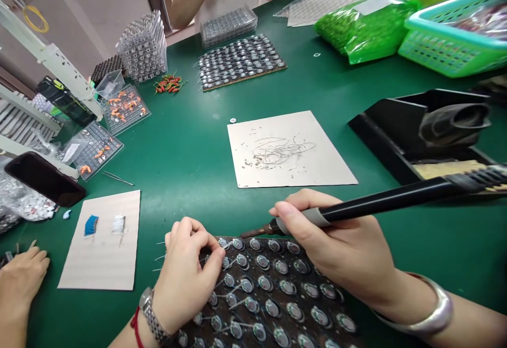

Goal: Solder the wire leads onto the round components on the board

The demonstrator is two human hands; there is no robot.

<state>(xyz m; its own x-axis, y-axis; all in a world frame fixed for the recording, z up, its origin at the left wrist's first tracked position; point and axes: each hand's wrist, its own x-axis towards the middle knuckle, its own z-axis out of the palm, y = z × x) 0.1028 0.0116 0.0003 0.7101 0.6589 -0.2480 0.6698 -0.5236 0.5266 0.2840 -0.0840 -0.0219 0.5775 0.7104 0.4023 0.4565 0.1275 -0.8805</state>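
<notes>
My right hand (344,242) grips a soldering iron (380,200) like a pen, its brown tip pointing left, close over the top row of a dark board (325,332). Rows of round silver components (295,311) sit in this board, and thin pale wires (233,287) run from several on the left side. Over the board's upper left corner, my left hand (194,263) is closed in a pinch, with what looks like a thin wire at the thumb and fingertips. Its fingers partly hide that wire. More wire ends stick out left of the hand.
Ahead lies a card (297,171) with loose wire strands; left, a card (99,274) with blue and white wire bundles. A black iron stand (380,131) is at right. A phone (43,179), another person's hand (26,269), a second filled board (241,63) and a turquoise basket (447,52) surround these.
</notes>
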